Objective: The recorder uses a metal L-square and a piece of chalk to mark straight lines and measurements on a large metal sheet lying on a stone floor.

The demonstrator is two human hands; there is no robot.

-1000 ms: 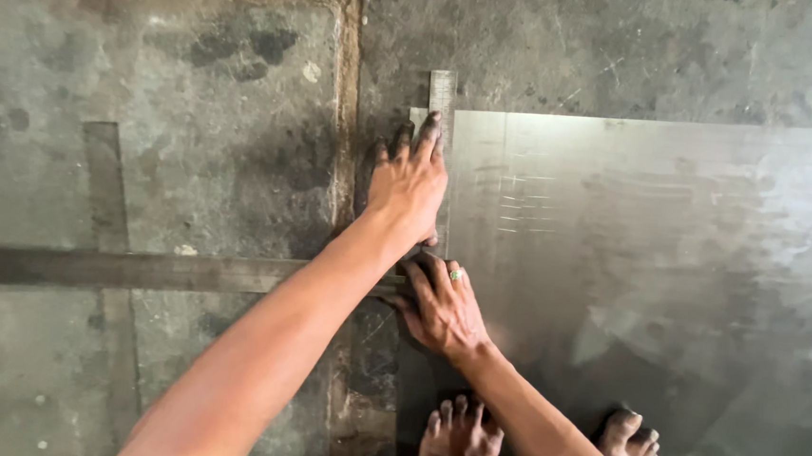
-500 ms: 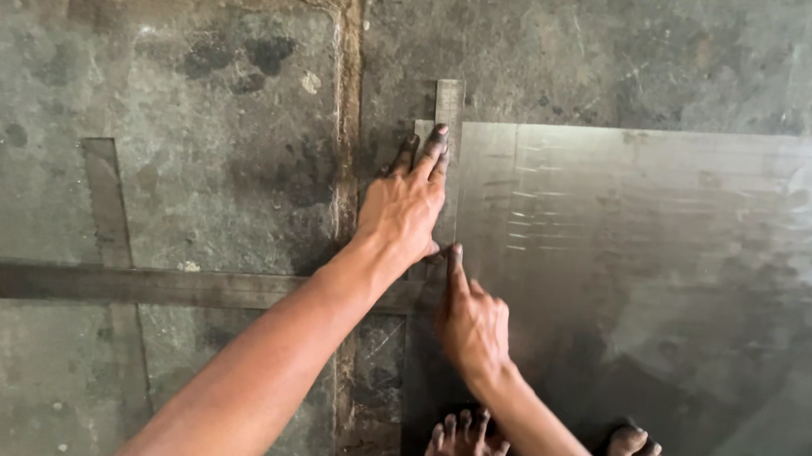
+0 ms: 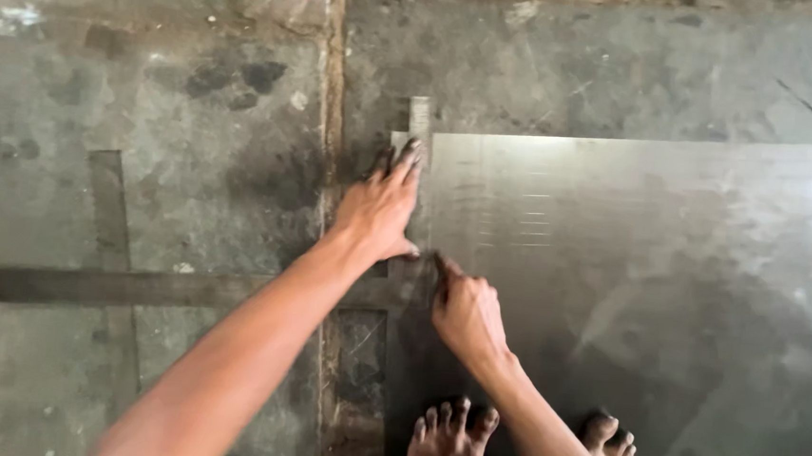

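Item: steel square (image 3: 420, 124), L-shaped. One arm is laid along the left edge of the sheet (image 3: 639, 301), its tip projecting past the sheet's top corner; the other arm runs leftward across the floor (image 3: 148, 96) as a long dark blade, ending well left of the sheet. The square is thus set so that one arm follows the sheet's edge.

Item: left hand (image 3: 380, 212). It is pressed flat on the upright arm of the square, fingers (image 3: 409, 157) extended and held close together, pointing away from the body, thumb tucked toward the sheet. The flat pressure is judged to keep the square from sliding.

Item: right hand (image 3: 467, 313). It is closed loosely, with the forefinger and thumb drawn to a point at the square's inner edge, just below the left thumb. Whether a scriber or similar tool is pinched there cannot be told; nothing is clearly seen between the fingers.

Item: sheet, grey metal, large, laid flat on the floor. Faint short parallel marks are seen near its left edge.

Item: feet (image 3: 449, 436), bare, placed on the sheet's lower left part, the weight being judged to hold the sheet still.

Item: floor, stained concrete, with a seam running vertically just left of the sheet. A second flat strip (image 3: 107, 207) is laid crosswise under or over the long blade; which cannot be told.
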